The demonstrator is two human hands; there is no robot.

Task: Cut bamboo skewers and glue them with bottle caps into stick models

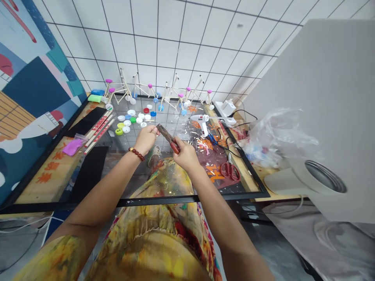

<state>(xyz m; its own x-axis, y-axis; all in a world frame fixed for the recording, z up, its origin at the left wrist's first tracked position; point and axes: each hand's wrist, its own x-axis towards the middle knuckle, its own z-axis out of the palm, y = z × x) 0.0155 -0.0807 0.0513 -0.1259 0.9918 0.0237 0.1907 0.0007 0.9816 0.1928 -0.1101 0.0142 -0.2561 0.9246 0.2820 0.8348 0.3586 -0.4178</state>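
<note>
My right hand point(185, 155) is wrapped round the red handles of a pair of pliers point(166, 134), whose dark metal jaws point up and left. Close by the jaws, my left hand point(146, 139) is closed in a pinch; whatever lies between its fingertips is too small to make out. Beyond my left hand, several bottle caps point(133, 120) in white, green, yellow, blue and red lie on the glass tabletop point(123, 146). At the back stands a row of thin stick frames point(172, 93) with pink and blue round pieces.
On the right are a white glue gun point(202, 121), red-handled scissors point(230, 170), cables, small scraps and a clear plastic bag point(272, 136). To the left lie bundled sticks point(99, 130) and a purple packet point(73, 146). A tiled wall point(143, 43) closes off the back.
</note>
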